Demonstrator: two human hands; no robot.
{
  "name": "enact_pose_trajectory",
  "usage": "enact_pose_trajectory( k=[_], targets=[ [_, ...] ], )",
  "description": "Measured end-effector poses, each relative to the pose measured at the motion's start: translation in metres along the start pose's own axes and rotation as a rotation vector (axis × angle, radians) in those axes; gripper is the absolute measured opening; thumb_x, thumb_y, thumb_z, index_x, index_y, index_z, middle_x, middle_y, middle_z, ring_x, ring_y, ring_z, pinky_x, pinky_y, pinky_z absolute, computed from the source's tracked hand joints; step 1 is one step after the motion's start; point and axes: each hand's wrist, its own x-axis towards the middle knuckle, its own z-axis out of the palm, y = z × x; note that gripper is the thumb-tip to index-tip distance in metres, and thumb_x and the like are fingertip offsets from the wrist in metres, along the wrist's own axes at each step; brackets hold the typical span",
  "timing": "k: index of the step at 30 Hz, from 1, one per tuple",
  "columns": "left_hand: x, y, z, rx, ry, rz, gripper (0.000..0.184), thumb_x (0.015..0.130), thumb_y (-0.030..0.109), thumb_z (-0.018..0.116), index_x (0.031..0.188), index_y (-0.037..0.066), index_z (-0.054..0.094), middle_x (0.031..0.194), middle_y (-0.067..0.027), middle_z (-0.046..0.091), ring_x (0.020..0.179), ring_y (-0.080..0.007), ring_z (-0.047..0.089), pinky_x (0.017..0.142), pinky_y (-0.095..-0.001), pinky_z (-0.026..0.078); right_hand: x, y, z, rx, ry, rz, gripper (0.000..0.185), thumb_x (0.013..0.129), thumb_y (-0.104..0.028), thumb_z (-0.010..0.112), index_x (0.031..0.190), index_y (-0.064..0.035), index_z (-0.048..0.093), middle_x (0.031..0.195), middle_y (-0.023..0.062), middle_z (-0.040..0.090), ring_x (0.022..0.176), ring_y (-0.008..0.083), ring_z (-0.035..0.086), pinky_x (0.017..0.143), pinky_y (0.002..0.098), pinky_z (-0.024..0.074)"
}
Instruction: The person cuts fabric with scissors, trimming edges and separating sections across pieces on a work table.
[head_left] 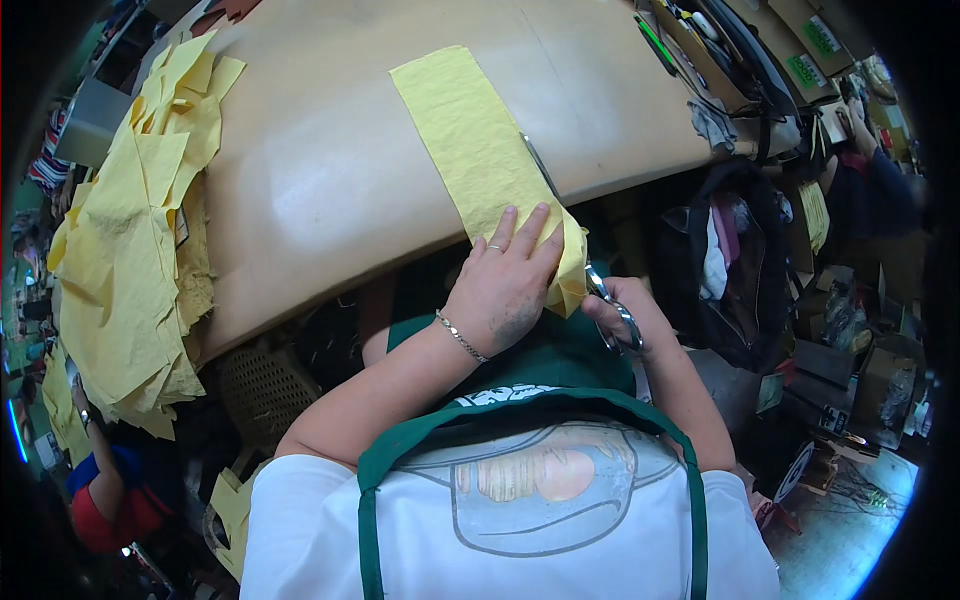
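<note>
Item 1: R hand [640, 312], closed round the handles of 1 pr. metal scissors [632, 332], thumb at the loops; we note the pivot end against the cloth's R edge. Item 2: L hand [505, 285], palm down on 1 yellow cloth strip [455, 125], fingers slightly spread on top; thumb hidden, so we can't tell if it pinches from below. L wrist w/ 1 chain bracelet [460, 335]; 1 ring on a finger. Item 3: said strip, approx. rectangular, far end flat on the tan table [320, 130], near end bunched & hanging past the table's front edge, betw. the two hands. Thin metal length along its R side; we can't tell if it's a scissor blade. Worn: green apron [375, 480] over white printed shirt [300, 520]. Table, L end: 1 lg. pile yellow cloth pcs. [120, 240], untidy, partly overhanging. Table, far R corner: tool box [708, 65], 1 grey rag [712, 125] nr. it. R of table: open dark bag [742, 290], white & purple contents; misc. cardboard beyond. Lower L: 1 co-worker [115, 500], red & blue clothing, nr. a woven chair [265, 390].
</note>
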Motion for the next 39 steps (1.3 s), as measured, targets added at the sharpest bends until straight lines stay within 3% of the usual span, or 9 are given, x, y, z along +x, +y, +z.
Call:
enact_pose_trajectory(
  k=[10,20,23,39],
  targets=[
    [-0.010,0.005,0.000,-0.015,-0.044,0.044,0.043,0.076,0.007,0.050,0.118,0.003,0.041,0.130,-0.0168,0.033,0.117,-0.0375,0.036,0.088,-0.0476,0.037,0.012,-0.007,-0.009,0.077,-0.151,-0.054,0.074,0.058,-0.074,0.053,0.074,-0.0018,0.054,0.057,0.0014,0.049,0.052,0.0094,0.049,0.047,0.0236,0.0400],
    [-0.018,0.005,-0.005,-0.082,-0.067,0.036,0.042,0.075,0.006,0.051,0.116,0.002,0.043,0.132,-0.0164,0.031,0.118,-0.0375,0.035,0.088,-0.0490,0.037,0.016,-0.007,-0.007,0.069,-0.123,-0.065,0.075,0.059,-0.074,0.053,0.077,-0.0013,0.055,0.056,0.0011,0.049,0.049,0.0095,0.048,0.044,0.0230,0.0378],
    [-0.018,0.004,-0.003,-0.104,-0.046,0.045,0.038,0.080,0.014,0.045,0.117,0.006,0.044,0.129,-0.0167,0.034,0.118,-0.0393,0.035,0.088,-0.0524,0.036,0.015,-0.006,-0.006,0.068,-0.105,-0.069,0.075,0.058,-0.074,0.053,0.076,-0.0011,0.056,0.055,0.0012,0.049,0.048,0.0093,0.048,0.043,0.0231,0.0375],
    [-0.022,0.006,-0.005,-0.100,-0.077,0.021,0.041,0.077,0.009,0.050,0.117,0.003,0.043,0.132,-0.0159,0.031,0.119,-0.0373,0.034,0.089,-0.0507,0.036,0.004,-0.013,-0.001,-0.038,0.003,0.014,0.077,0.055,-0.075,0.053,0.068,0.0001,0.057,0.050,0.0005,0.047,0.046,0.0087,0.047,0.041,0.0244,0.0379]
  ],
)
